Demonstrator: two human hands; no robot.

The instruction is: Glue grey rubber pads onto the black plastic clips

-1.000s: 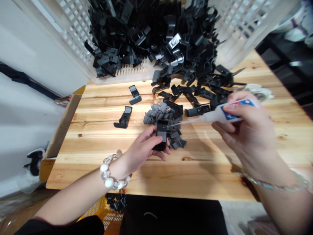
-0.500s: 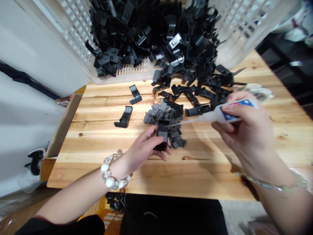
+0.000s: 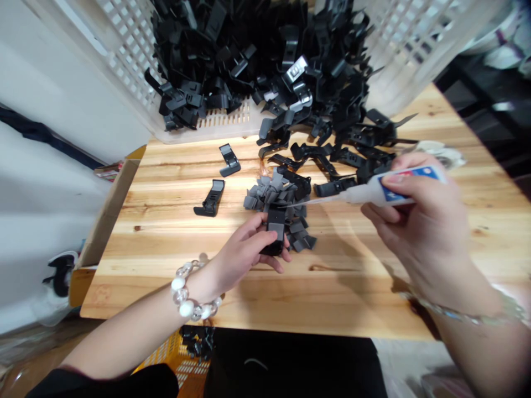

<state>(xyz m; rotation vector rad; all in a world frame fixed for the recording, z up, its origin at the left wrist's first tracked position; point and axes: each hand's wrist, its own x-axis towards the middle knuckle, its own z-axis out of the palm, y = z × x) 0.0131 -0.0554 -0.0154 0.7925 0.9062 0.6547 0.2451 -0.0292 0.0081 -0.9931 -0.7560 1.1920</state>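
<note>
Pinched in my left hand (image 3: 244,243) is a black plastic clip (image 3: 275,216) with a grey pad on its face, my thumb resting on the pad. My right hand (image 3: 423,221) grips a white glue bottle (image 3: 369,193) with a blue and red label. Its long thin nozzle points left, the tip close to the clip's upper right corner; whether it touches cannot be made out. Just behind the clip lies a pile of small grey pads (image 3: 269,190). Two black clips with grey pads, a nearer one (image 3: 211,198) and a farther one (image 3: 229,160), lie to the left.
A white plastic basket (image 3: 136,72) heaped with black clips stands at the back. Loose black clips (image 3: 323,152) spill in front of it, beside a roll of tape (image 3: 440,155). A cardboard box (image 3: 108,215) is left of the wooden table (image 3: 166,243); an orange basket (image 3: 186,367) sits below.
My right hand has drawn the glue bottle slightly right and up, so the nozzle tip has shifted from over the clip's face to its upper right corner. My left hand stays still.
</note>
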